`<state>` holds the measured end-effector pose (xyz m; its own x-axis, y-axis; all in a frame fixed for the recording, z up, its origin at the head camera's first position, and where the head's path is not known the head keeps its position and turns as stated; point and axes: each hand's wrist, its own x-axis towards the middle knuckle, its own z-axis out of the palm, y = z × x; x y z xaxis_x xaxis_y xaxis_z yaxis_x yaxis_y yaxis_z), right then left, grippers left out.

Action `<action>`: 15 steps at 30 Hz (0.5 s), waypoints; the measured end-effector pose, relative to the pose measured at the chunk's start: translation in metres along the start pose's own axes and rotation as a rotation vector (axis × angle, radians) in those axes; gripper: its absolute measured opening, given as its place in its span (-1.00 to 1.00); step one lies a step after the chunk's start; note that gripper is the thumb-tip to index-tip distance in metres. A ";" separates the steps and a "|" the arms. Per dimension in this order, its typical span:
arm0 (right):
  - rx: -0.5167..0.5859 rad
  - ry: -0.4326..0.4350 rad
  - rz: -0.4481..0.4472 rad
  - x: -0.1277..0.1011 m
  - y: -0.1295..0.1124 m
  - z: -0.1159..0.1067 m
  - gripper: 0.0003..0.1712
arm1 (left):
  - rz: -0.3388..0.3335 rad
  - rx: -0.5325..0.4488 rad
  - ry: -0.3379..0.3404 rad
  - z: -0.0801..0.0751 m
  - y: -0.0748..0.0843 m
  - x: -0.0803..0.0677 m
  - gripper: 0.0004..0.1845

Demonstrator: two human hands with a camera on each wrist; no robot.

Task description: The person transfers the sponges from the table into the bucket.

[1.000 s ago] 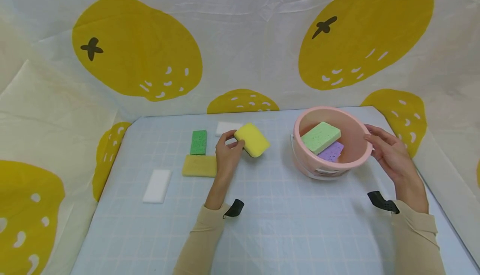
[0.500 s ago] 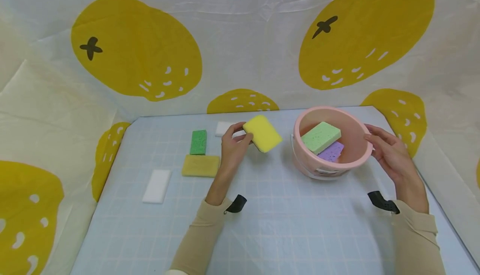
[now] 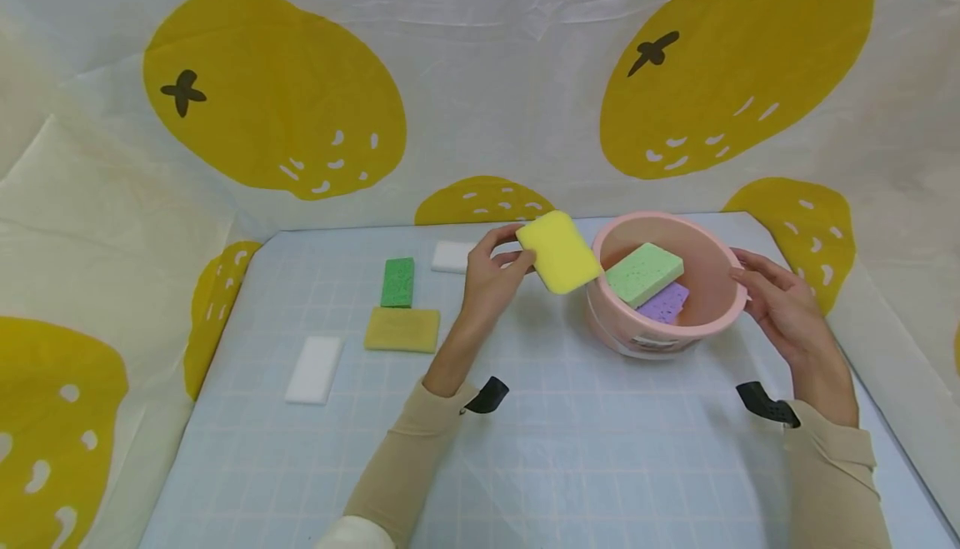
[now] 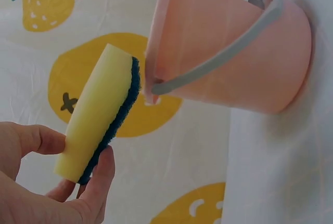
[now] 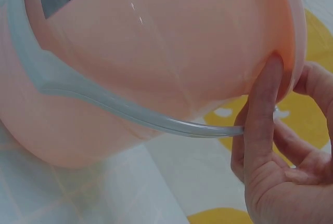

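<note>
A yellow sponge (image 3: 559,252) with a dark blue scouring side (image 4: 118,117) is pinched by one end in my left hand (image 3: 491,278). It is held up off the table, its far corner by the left rim of a pink bucket (image 3: 600,303). My right hand (image 3: 787,316) grips the bucket's right rim between thumb and fingers, as the right wrist view shows from close by. Inside the bucket, a light green sponge (image 3: 645,274) leans over a purple sponge (image 3: 663,303). The bucket's pale handle (image 5: 156,120) hangs down along its outside.
Left on the table (image 3: 585,449) lie a green sponge (image 3: 397,282), a mustard-yellow sponge (image 3: 401,330) and a white sponge block (image 3: 314,370). Another white block (image 3: 452,257) lies behind my left hand, partly covered. A patterned sheet (image 3: 502,99) rises behind the table.
My left hand has carried the yellow sponge right and upward, from above the table's middle to the bucket's left rim. The right hand and the bucket have stayed in place.
</note>
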<state>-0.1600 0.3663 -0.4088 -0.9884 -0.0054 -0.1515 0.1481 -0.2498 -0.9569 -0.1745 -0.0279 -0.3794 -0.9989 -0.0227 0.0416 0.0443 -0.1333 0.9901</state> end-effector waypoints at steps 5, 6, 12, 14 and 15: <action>0.000 -0.002 -0.002 -0.001 0.001 0.000 -0.62 | 0.008 0.004 -0.038 0.014 0.007 0.002 -0.60; -0.002 -0.002 -0.002 -0.001 0.001 0.000 -0.62 | 0.008 0.004 -0.046 0.016 0.009 0.002 -0.60; -0.001 -0.009 -0.005 0.001 0.001 0.000 -0.61 | 0.024 0.023 -0.083 0.030 0.014 0.005 -0.60; 0.002 -0.014 -0.007 0.001 0.001 0.000 -0.61 | 0.021 0.036 -0.092 0.034 0.016 0.006 -0.60; 0.002 -0.015 -0.008 0.002 0.001 0.000 -0.61 | 0.018 0.043 -0.096 0.036 0.017 0.007 -0.60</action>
<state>-0.1614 0.3665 -0.4098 -0.9900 -0.0183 -0.1398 0.1399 -0.2518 -0.9576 -0.1809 0.0057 -0.3575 -0.9950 0.0706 0.0705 0.0640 -0.0907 0.9938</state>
